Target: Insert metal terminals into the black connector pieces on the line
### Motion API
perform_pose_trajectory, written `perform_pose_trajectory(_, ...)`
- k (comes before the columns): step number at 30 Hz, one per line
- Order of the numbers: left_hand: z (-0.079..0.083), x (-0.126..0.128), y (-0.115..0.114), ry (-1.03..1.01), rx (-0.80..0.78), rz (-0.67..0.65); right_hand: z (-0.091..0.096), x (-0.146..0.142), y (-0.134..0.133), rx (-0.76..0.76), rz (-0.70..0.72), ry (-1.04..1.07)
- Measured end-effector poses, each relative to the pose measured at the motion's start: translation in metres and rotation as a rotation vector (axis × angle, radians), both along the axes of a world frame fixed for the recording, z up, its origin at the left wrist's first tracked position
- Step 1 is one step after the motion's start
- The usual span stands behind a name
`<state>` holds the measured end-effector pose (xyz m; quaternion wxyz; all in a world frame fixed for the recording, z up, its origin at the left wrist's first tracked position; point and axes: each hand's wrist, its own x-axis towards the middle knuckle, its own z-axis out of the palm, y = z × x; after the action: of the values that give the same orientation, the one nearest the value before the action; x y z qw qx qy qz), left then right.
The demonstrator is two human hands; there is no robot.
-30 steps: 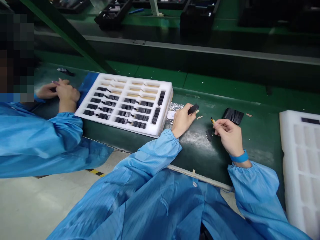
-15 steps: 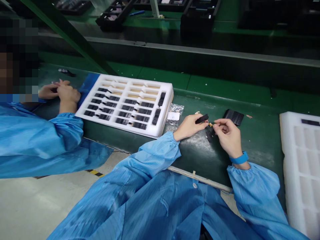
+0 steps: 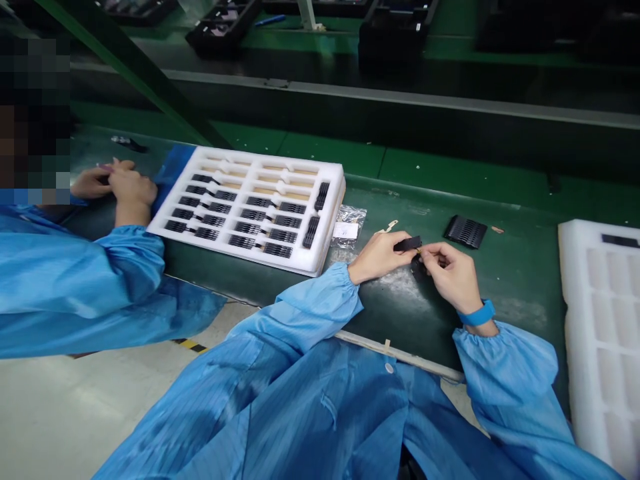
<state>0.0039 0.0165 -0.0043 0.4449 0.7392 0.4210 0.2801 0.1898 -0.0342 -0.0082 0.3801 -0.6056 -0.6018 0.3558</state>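
Observation:
My left hand is closed on a small flat black rectangular part, held just above the green bench. The fingertips of my right hand pinch a tiny yellowish strip at the near right end of that part. Fingers hide most of the strip, and whether it is joined to the black part cannot be made out. Below the fingertips lies something dark, partly covered. A pale thin strip rests beyond my left hand. Behind my right hand sits a row of slotted black pieces.
On the left stands a white foam tray with several black parts in its slots. Beside it lies a clear bag with a white label. Another foam tray is at far right. A co-worker's hands are at far left.
My hands have drawn closer together, and the yellowish strip is now mostly hidden between my fingertips. More of the pale strip beyond my left hand shows. The view has shifted slightly.

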Motion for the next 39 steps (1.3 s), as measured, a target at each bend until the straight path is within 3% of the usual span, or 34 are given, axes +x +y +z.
perform_pose_trajectory(5, -0.002, 0.000, 0.002, -0.060, -0.035, 0.014, -0.002, 0.003, 0.003, 0.006, -0.071, 0.036)
perform_pose_trajectory(9, 0.001, -0.001, 0.011, -0.249, -0.206, 0.299, -0.007, 0.007, 0.009, 0.043, -0.304, 0.193)
perform_pose_trajectory(11, 0.004, -0.002, 0.015, -0.343, -0.293, 0.441, -0.009, 0.006, 0.012, 0.031, -0.328, 0.241)
perform_pose_trajectory(13, 0.006, -0.002, 0.017, -0.399, -0.338, 0.495, -0.009, 0.001, 0.015, 0.007, -0.296, 0.230)
perform_pose_trajectory(17, 0.006, 0.000, 0.015, -0.404, -0.321, 0.449, -0.008, -0.014, 0.018, 0.075, -0.256, -0.011)
perform_pose_trajectory(21, 0.003, 0.000, 0.011, -0.309, -0.207, 0.404, -0.008, -0.017, 0.020, 0.165, -0.165, -0.190)
perform_pose_trajectory(23, 0.001, -0.002, 0.009, -0.241, -0.100, 0.382, -0.008, -0.012, 0.019, 0.131, -0.170, -0.115)
perform_pose_trajectory(26, -0.002, -0.006, 0.005, -0.078, 0.152, 0.298, -0.003, -0.001, 0.017, 0.003, -0.206, 0.170)
perform_pose_trajectory(30, -0.008, -0.012, 0.002, 0.124, 0.476, 0.106, 0.009, 0.013, 0.015, -0.272, -0.076, 0.461)
perform_pose_trajectory(34, -0.013, -0.014, 0.002, 0.184, 0.565, -0.001, 0.014, 0.017, 0.013, -0.491, 0.058, 0.580)
perform_pose_trajectory(39, -0.013, -0.013, 0.001, 0.201, 0.555, -0.053, 0.013, 0.011, 0.013, -0.505, 0.063, 0.626)
